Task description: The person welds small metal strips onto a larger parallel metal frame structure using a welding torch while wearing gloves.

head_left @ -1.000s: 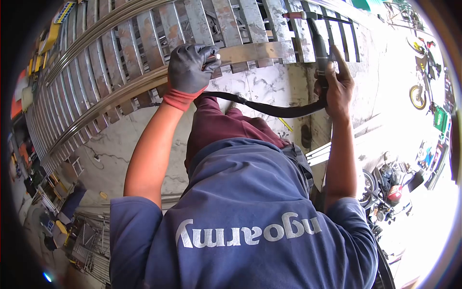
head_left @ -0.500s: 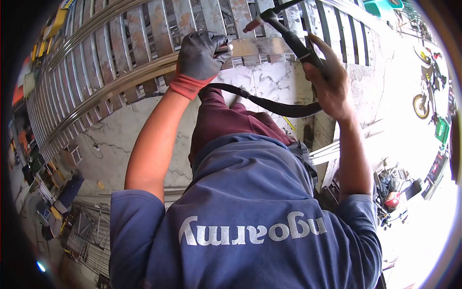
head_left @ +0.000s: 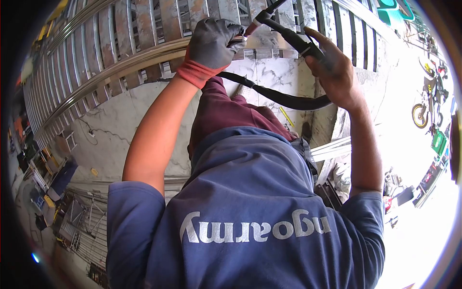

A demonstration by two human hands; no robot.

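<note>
My left hand (head_left: 213,44), in a dark grey glove with a red cuff, is closed around the end of a bundle of long, thin metal strips (head_left: 127,66). The strips run off to the left over a slatted metal rack (head_left: 139,24). In my bare right hand (head_left: 334,70) is a black TIG welding torch (head_left: 294,41), gripped by its handle with the index finger raised along it. Its reddish nozzle points down-left, right at the strip ends by my left fingertips. A black sleeved cable (head_left: 284,100) hangs in a curve below both hands.
A motorcycle (head_left: 422,108) and a green crate (head_left: 439,143) stand at the right. Metal frames and tubes (head_left: 89,219) lie at the lower left. Turquoise plastic items (head_left: 389,13) are at the top right. A yellow stick (head_left: 287,116) lies on the floor beside my legs.
The torch nozzle has come down to the strip ends at my left fingertips. My left hand has shifted slightly right and up, and my right hand slightly right.
</note>
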